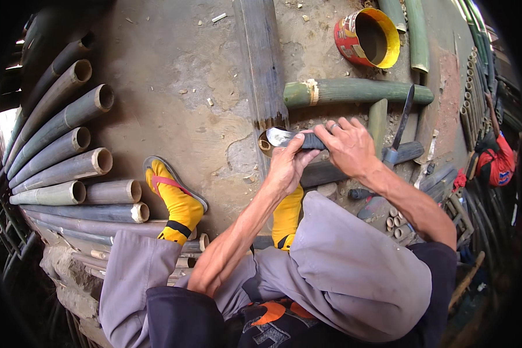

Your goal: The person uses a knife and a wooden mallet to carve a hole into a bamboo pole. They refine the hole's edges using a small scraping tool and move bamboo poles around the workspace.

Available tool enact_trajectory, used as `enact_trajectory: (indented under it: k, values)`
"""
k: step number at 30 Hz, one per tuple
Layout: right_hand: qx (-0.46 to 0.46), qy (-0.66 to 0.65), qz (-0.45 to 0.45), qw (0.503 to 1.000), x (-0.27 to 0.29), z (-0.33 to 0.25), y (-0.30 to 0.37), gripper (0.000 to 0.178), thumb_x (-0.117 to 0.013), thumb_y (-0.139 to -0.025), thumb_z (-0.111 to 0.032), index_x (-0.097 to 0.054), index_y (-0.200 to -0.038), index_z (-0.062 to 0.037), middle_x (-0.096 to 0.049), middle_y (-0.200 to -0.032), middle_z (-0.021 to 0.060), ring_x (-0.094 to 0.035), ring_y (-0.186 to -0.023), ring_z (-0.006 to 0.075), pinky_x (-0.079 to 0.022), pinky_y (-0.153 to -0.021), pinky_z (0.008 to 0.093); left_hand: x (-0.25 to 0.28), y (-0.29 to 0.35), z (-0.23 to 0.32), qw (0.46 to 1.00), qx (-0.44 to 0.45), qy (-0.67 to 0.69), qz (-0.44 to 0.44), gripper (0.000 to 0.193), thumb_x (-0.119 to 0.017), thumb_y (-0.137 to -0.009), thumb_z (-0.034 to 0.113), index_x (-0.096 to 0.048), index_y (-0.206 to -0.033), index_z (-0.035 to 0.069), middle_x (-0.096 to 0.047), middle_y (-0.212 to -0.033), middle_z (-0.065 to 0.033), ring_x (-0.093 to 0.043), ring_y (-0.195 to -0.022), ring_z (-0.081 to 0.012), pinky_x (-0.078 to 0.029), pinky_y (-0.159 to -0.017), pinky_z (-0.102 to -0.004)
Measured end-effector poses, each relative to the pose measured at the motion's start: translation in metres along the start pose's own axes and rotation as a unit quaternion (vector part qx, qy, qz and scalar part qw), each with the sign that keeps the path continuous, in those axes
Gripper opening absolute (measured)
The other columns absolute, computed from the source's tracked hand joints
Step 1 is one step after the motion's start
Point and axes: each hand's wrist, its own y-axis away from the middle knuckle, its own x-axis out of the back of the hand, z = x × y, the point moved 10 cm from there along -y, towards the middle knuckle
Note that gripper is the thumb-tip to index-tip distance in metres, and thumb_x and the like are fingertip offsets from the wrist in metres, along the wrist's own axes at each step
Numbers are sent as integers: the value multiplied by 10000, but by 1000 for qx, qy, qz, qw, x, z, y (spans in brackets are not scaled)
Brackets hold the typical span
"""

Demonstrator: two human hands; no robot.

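In front of me a long dark bamboo pole [256, 64] runs away across the floor, its cut end [264, 145] towards me. Both my hands are on a short tool [280, 137] with a black-wrapped handle and a shiny pale end; its exact kind I cannot make out. My left hand [290, 165] grips it from below, close to the shiny part. Wrapped over the handle's right end is my right hand [348, 145]. The shiny end lies at the mouth of the pole, partly covering it; whether it touches the wall I cannot tell.
Cut bamboo tubes [69, 113] fan out at the left. A thick green bamboo piece [359, 91] lies crosswise beyond my hands, with a long dark blade [405, 116] standing up near its right end. Farther off sits a red and yellow bucket [348, 37]. Pale chips dot the floor.
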Motion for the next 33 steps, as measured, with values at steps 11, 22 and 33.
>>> enact_trajectory:
  k: [11,22,33]
  values:
    - [203,34,-217,954,-21,-12,-104,149,-691,-672,-184,-666,-740,-53,-698,-752,137,-686,-704,310,-514,-583,375,-19,16,13,977,-22,208,-43,537,-571,-919,262,-416,-1350,-19,-452,-1395,-168,-385,-1337,-285,-361,-1084,-523]
    - [-155,-336,120,921,74,2,10,621,-771,-718,-327,-551,-1177,29,-555,-1122,189,-539,-1082,331,-425,-930,434,-15,58,71,802,-117,-579,95,528,-683,-669,65,-492,-1157,-2,-595,-892,-60,-601,-779,-154,-513,-667,-320]
    - [-2,-465,142,874,-17,-134,-65,402,-609,-786,-91,-450,-1142,9,-545,-952,205,-573,-922,361,-470,-806,446,-37,79,169,201,-72,-964,-158,367,-705,-611,137,-546,-919,16,-641,-822,-157,-641,-802,-346,-517,-715,-436]
